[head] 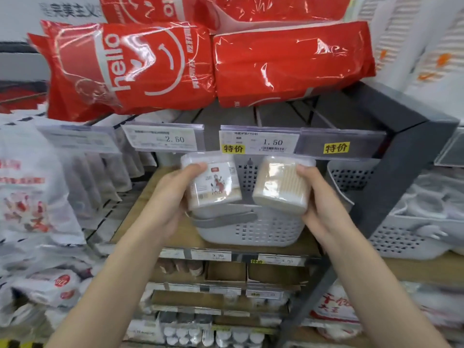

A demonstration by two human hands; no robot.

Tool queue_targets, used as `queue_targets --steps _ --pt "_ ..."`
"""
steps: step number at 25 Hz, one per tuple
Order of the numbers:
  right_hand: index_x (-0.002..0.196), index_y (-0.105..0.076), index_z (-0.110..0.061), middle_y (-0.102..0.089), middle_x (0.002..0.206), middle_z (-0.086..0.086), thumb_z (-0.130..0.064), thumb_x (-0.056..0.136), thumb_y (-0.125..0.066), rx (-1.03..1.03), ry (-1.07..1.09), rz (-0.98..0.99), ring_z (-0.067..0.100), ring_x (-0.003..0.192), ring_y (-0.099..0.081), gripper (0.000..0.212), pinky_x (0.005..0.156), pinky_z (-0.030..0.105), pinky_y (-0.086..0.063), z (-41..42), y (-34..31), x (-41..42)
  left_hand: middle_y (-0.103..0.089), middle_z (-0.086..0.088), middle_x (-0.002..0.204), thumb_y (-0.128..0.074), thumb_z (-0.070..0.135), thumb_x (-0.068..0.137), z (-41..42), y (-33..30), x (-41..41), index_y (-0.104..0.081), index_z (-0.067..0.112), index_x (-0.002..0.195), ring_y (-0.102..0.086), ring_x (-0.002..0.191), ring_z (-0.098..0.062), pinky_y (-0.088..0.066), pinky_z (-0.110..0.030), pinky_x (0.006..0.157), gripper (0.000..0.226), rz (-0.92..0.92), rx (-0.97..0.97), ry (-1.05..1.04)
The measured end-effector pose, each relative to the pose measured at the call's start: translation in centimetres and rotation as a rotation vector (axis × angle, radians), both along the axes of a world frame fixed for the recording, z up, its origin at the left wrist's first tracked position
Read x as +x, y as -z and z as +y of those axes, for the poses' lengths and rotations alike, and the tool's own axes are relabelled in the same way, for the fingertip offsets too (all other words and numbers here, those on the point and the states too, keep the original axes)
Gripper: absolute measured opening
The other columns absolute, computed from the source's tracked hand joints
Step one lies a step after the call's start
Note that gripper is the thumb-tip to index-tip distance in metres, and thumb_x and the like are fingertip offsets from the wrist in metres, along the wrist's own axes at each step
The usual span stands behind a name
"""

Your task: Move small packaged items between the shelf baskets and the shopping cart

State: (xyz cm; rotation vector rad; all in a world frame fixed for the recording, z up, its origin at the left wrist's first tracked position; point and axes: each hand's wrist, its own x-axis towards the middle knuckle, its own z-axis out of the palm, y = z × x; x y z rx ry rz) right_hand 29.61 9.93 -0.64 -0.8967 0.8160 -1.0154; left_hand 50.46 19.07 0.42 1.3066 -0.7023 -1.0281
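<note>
Both bare forearms reach forward and up, converging; left hand (173, 197) curls with thumb on top, gripping a container, right hand (316, 197) mirrors it, gripping another, hands level and apart.

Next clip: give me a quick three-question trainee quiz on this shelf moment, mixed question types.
1. True or false: each hand grips its own tub.
2. Which price tag hangs right above the tubs? A) 2.50 B) 1.50 C) 9.90
3. What stands on the shelf just below the tubs?

Key:
1. True: left hand grips the labelled tub, right hand the plain tub.
2. B
3. A light perforated basket.
</note>
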Motion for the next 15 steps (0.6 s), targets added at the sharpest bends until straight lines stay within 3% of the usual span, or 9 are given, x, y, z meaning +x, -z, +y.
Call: queue_targets --steps 3,6,8,12,15 --pt "0.118 -0.061 -0.012 -0.071 0.107 0.006 -0.027 0.084 -0.066 -0.069 0.056 0.116 0.019 0.099 -0.068 0.038 0.084 0.034 -0.055 -1.9 0.7 1.2 -0.073 -0.007 0.104 -0.066 0.021 0.084 -3.0 0.3 1.3 -0.063 0.007 0.114 -0.068 0.099 -0.021 -0.05 -0.042 0.094 0.033 -0.051 0.001 0.037" --pt "0.105 -0.066 -0.012 -0.073 0.094 0.001 -0.025 0.079 -0.072 -0.183 0.123 0.403 0.016 0.086 -0.069 0.03 0.069 0.024 -0.052 -3.7 0.2 2.4 -0.073 0.002 0.1 -0.074 0.023 0.073 -6.5 0.8 1.8 -0.067 0.021 0.102 -0.068 0.095 -0.015 -0.051 -0.039 0.092 0.029 -0.231 0.051 0.061" --pt "0.1 -0.067 -0.015 -0.071 0.092 -0.001 -0.022 0.074 -0.077 -0.241 0.136 0.627 0.011 0.082 -0.067 0.028 0.067 0.022 -0.05 -5.0 0.3 3.1 -0.073 0.002 0.102 -0.077 0.022 0.071 -8.8 1.6 1.9 -0.068 0.022 0.096 -0.067 0.093 -0.012 -0.052 -0.034 0.09 0.027 -0.317 0.107 0.077" --pt "0.089 -0.067 -0.017 -0.068 0.09 -0.002 -0.032 0.059 -0.08 -0.28 0.108 1.031 0.014 0.082 -0.064 0.036 0.08 0.03 -0.054 -7.6 1.6 4.0 -0.068 0.003 0.108 -0.079 0.026 0.071 -12.6 3.6 1.7 -0.064 0.018 0.109 -0.063 0.096 -0.014 -0.049 -0.029 0.086 0.041 -0.606 0.214 0.12" --pt "0.09 -0.062 -0.014 -0.065 0.088 0.001 -0.029 0.065 -0.08 -0.226 -0.031 1.256 0.017 0.083 -0.061 0.034 0.07 0.027 -0.053 -8.8 2.3 5.0 -0.065 0.001 0.11 -0.079 0.025 0.07 -14.7 4.5 1.0 -0.059 0.015 0.113 -0.059 0.094 -0.016 -0.049 -0.027 0.082 0.048 -0.742 0.315 0.243"
